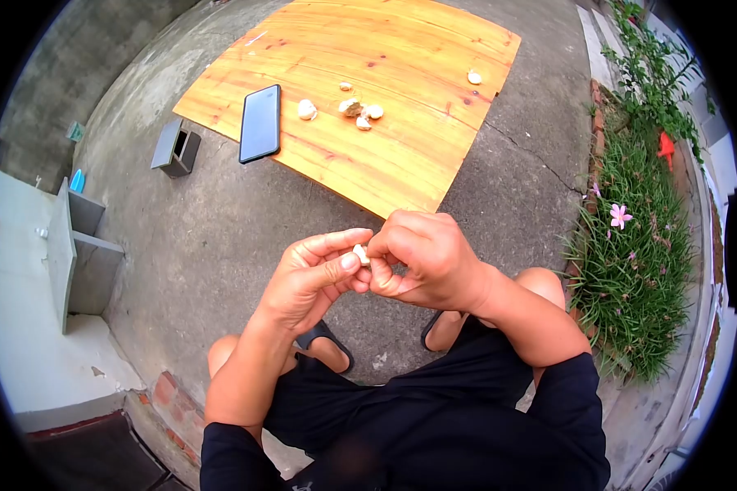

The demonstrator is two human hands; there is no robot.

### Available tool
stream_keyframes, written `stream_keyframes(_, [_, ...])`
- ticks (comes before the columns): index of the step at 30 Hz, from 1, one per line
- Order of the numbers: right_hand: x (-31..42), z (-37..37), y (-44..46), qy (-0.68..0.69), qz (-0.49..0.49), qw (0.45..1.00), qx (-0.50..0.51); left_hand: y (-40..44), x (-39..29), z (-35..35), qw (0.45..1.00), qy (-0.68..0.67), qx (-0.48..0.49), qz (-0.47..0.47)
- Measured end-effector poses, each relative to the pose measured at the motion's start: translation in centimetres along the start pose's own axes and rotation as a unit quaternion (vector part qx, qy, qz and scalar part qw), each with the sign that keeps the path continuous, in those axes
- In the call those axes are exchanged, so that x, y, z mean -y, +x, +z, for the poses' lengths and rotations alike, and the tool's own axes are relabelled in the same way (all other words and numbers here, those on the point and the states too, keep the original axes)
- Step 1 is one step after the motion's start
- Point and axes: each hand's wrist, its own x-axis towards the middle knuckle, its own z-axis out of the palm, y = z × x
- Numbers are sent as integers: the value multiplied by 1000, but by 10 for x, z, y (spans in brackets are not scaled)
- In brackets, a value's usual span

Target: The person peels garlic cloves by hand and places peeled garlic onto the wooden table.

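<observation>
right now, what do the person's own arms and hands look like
The left hand and right hand are human and bare, with no gloves. No watch or bracelet shows on either wrist. The forearms are uncovered; the left sleeve and right sleeve are dark and short, ending near the elbows.

In front of me, the wooden table [401, 164] fills the top centre of the frame. On it I see a dark-edged phone [260, 123] overhanging the near edge at left, a pale bulb [307, 110] just beside it, a loose cluster [363, 123] of garlic-like pieces at upper centre, and another piece [474, 77] farther right.
</observation>
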Motion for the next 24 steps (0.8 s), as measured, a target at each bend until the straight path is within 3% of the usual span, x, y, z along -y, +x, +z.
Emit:
stream_keyframes(9, [9,-14,6,41,128,991,-1,-2,-5,-5,999,12,-34,11])
stream_keyframes(13, [6,-31,8,77,102,989,76,-4,-9,-1,996,22,-84,25])
stream_keyframes(19, [7,-14,8,97,94,991,27,-5,-9,3,994,62,-87,35])
stream_keyframes(24, [2,-12,4,32,26,998,55,-5,-10,8,988,120,-94,27])
